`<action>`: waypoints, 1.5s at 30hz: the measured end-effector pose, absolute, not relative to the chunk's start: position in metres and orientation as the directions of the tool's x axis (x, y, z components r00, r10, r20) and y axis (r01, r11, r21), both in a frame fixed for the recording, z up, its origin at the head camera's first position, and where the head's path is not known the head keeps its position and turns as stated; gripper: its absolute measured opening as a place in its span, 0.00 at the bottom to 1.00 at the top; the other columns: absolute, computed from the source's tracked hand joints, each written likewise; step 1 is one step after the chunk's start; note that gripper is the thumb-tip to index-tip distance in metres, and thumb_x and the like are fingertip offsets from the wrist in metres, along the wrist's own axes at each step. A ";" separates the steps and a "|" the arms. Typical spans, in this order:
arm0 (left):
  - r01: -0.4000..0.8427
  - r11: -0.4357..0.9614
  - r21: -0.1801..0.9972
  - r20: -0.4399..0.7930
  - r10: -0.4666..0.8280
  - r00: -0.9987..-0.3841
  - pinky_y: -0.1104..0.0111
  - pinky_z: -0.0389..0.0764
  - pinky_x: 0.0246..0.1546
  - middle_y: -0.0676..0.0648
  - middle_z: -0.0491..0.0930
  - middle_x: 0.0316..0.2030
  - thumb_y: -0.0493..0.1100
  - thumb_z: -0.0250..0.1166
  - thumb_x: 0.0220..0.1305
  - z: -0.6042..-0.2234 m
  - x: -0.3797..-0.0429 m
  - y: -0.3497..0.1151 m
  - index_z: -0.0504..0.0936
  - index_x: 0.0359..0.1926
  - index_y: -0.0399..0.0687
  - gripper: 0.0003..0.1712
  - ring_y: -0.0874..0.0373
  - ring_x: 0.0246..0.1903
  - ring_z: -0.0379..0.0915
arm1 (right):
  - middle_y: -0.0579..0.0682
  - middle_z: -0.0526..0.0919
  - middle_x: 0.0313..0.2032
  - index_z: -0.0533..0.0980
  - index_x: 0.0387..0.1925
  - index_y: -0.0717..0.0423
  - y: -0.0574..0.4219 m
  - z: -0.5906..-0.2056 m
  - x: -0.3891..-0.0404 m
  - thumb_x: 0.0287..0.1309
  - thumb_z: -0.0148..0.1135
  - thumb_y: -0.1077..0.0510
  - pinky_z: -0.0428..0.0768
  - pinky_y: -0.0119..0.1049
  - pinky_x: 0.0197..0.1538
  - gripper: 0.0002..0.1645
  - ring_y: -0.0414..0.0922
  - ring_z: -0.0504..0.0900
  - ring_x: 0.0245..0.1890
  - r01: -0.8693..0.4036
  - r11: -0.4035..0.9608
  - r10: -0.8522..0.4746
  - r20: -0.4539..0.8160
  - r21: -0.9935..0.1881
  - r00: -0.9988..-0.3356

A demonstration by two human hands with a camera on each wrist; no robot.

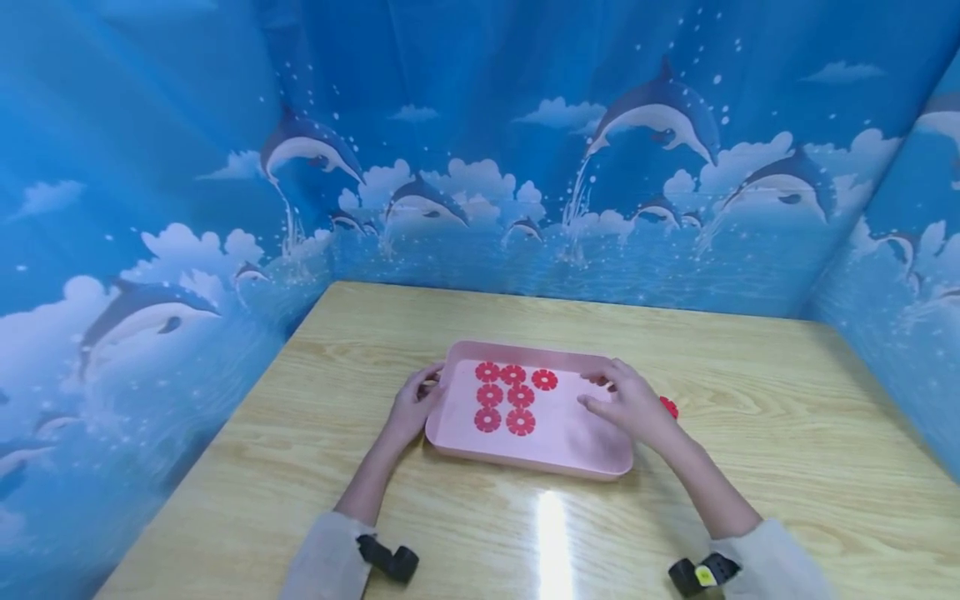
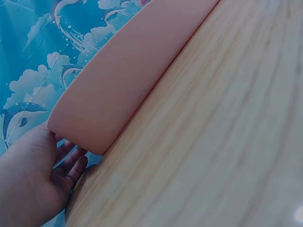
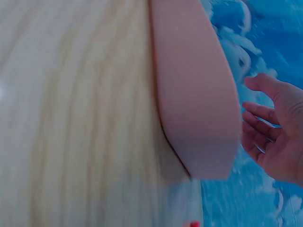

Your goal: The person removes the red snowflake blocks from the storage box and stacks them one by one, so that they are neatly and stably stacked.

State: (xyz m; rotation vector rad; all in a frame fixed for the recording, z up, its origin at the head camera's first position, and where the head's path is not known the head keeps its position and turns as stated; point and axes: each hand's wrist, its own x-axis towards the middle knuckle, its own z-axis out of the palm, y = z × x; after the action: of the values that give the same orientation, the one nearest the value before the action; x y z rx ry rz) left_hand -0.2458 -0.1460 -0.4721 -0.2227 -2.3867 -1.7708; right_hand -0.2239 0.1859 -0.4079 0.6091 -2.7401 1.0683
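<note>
- So the right hand is hovering over the right end of the pink tray, thumb and fingers spreading well apart, with nothing showing between them.
- Its fingertips are pointing left, toward the discs inside, while the loose disc is lying behind it, on the surface just outside the tray's right end. That's the relation I'd say matters most: the right hand is sitting much nearer that piece than the left hand is.
- The left hand is touching the tray's left end. Can't tell whether it's pinching the wall or merely resting there, since the tray is hiding part of it in the left wrist view.
- The tray's long axis is running left to right, tilting slightly down toward the right; the discs are round, so no long axis there.
- Counting up: one tray, two hands, seven red discs lying inside toward the left (columns of three, three and one), plus one showing outside, partly hidden. The right hand could be covering more, can't tell.
</note>
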 end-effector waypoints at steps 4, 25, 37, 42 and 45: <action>0.218 0.282 0.934 0.219 0.026 -0.975 0.59 0.74 0.45 0.37 0.72 0.46 0.36 0.58 0.63 -0.473 -0.246 -0.146 0.71 0.57 0.36 0.21 0.45 0.43 0.71 | 0.56 0.76 0.40 0.76 0.45 0.65 0.160 -0.414 -0.226 0.49 0.68 0.58 0.76 0.47 0.43 0.21 0.53 0.74 0.41 -0.442 0.640 -0.379 0.241 -0.629 -0.893; 0.226 0.267 0.937 0.224 0.038 -0.974 0.54 0.74 0.46 0.33 0.71 0.45 0.31 0.57 0.62 -0.450 -0.235 -0.143 0.69 0.56 0.28 0.21 0.40 0.43 0.71 | 0.45 0.74 0.36 0.79 0.40 0.56 0.121 -0.447 -0.228 0.40 0.73 0.52 0.74 0.36 0.41 0.23 0.42 0.70 0.37 -0.452 0.726 -0.433 0.166 -0.518 -0.886; 0.216 0.305 0.928 0.222 0.015 -0.975 0.57 0.74 0.46 0.38 0.72 0.44 0.35 0.58 0.63 -0.471 -0.246 -0.145 0.72 0.57 0.36 0.21 0.44 0.43 0.72 | 0.45 0.73 0.35 0.79 0.39 0.56 0.121 -0.449 -0.228 0.40 0.73 0.52 0.74 0.37 0.42 0.22 0.42 0.69 0.38 -0.502 0.725 -0.466 0.200 -0.473 -0.862; 0.208 0.308 0.928 0.214 0.015 -0.977 0.57 0.74 0.47 0.38 0.72 0.45 0.35 0.58 0.63 -0.471 -0.246 -0.145 0.72 0.57 0.36 0.21 0.44 0.43 0.72 | 0.45 0.74 0.35 0.78 0.37 0.58 0.120 -0.449 -0.228 0.39 0.72 0.53 0.75 0.36 0.42 0.22 0.42 0.70 0.38 -0.537 0.723 -0.492 0.222 -0.434 -0.842; 0.211 0.311 0.927 0.216 0.017 -0.976 0.57 0.74 0.47 0.38 0.72 0.45 0.35 0.58 0.63 -0.470 -0.246 -0.146 0.72 0.57 0.36 0.21 0.44 0.44 0.72 | 0.44 0.74 0.34 0.78 0.36 0.58 0.119 -0.449 -0.228 0.38 0.73 0.52 0.75 0.36 0.42 0.22 0.41 0.70 0.37 -0.539 0.727 -0.492 0.226 -0.424 -0.841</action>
State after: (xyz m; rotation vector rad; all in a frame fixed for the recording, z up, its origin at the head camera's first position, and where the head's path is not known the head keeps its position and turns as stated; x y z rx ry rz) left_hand -0.2461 -0.1457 -0.4704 -0.2114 -2.4042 -1.7402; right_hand -0.2282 0.1186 -0.4492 0.8462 -2.8277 0.7414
